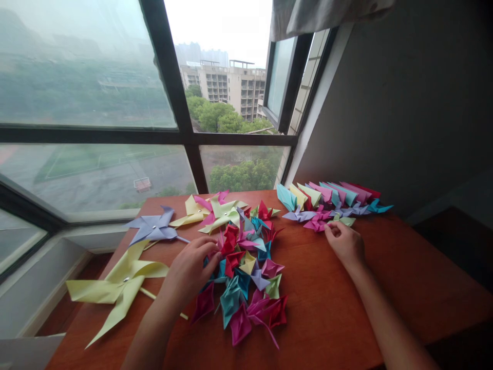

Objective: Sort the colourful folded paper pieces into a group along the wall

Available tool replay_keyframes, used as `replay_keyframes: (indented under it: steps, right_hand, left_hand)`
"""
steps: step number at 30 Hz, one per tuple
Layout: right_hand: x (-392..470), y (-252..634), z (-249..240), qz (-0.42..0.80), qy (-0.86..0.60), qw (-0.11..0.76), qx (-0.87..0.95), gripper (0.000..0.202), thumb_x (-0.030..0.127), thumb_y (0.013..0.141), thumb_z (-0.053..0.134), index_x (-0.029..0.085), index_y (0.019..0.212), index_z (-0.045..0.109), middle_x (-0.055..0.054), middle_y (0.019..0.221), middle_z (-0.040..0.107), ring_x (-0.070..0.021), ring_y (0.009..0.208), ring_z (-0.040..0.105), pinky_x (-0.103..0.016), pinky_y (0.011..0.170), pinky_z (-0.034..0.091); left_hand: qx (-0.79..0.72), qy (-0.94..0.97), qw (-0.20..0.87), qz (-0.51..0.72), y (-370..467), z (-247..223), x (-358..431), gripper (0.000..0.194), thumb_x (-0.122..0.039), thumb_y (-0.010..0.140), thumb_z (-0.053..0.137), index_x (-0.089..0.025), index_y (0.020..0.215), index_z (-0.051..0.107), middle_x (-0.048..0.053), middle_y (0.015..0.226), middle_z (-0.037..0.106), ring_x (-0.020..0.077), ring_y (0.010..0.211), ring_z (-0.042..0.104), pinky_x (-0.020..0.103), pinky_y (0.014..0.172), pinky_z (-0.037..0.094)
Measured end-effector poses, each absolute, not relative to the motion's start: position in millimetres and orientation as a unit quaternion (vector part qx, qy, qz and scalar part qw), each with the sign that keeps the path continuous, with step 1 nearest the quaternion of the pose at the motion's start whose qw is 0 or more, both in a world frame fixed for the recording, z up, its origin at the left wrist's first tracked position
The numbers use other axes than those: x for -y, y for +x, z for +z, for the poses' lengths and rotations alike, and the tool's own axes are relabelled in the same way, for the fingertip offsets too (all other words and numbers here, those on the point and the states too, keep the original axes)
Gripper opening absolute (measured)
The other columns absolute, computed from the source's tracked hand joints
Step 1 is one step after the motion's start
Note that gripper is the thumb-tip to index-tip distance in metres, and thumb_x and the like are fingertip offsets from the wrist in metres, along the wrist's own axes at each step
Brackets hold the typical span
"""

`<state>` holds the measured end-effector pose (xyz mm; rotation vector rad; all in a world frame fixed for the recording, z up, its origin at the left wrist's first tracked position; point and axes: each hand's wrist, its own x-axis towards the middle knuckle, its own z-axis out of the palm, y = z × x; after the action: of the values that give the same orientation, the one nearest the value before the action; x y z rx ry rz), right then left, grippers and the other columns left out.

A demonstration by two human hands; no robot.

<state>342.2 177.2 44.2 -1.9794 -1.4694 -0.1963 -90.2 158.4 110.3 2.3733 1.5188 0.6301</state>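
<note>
My left hand (192, 264) reaches into a pile of folded-paper flowers and figures. Its fingers are curled beside a red origami piece (231, 239), and their tips are partly hidden, so what they pinch is unclear. On the right, my right hand (344, 241) has thumb and forefinger pinched at a light green origami figure (345, 221). Just left of those fingertips lies a magenta origami figure (318, 221). Nearer me in the pile are a teal origami piece (231, 300) and a magenta origami flower (241, 324).
A yellow paper pinwheel (125, 282) and a lavender pinwheel (154, 226) lie at the left of the wooden table (323, 308). Upright folded papers (308, 195) stand in a row at the back right. Behind the table is a window with an open pane (281, 77).
</note>
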Motion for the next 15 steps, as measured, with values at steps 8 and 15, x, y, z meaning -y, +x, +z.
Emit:
replay_keyframes:
  steps: [8,15]
  right_hand:
    - [-171.0,333.4,46.0,-0.138,-0.748,0.306,0.572,0.022,0.038,0.084,0.057,0.021,0.078,0.070,-0.003,0.072,0.070,-0.0177,0.063,0.059,-0.027,0.052,0.029]
    - [-169.4,327.5,49.8,-0.148,-0.745,0.300,0.576,0.021,0.038,0.085,0.060,0.021,0.082,0.071,-0.003,0.072,0.071,-0.0174,0.063,0.059,-0.026,0.053,0.028]
  left_hand:
    - [-0.520,0.816,0.123,0.219,-91.2,109.3,-158.3,0.021,-0.034,0.095,0.053,-0.023,0.089,0.070,0.007,0.108,0.072,0.0263,0.095,0.069,0.035,0.081,0.052]
    - [-0.521,0.817,0.122,0.215,-92.1,108.9,-157.6,0.020,-0.034,0.095,0.054,-0.022,0.089,0.069,0.007,0.108,0.072,0.0262,0.095,0.069,0.035,0.081,0.052]
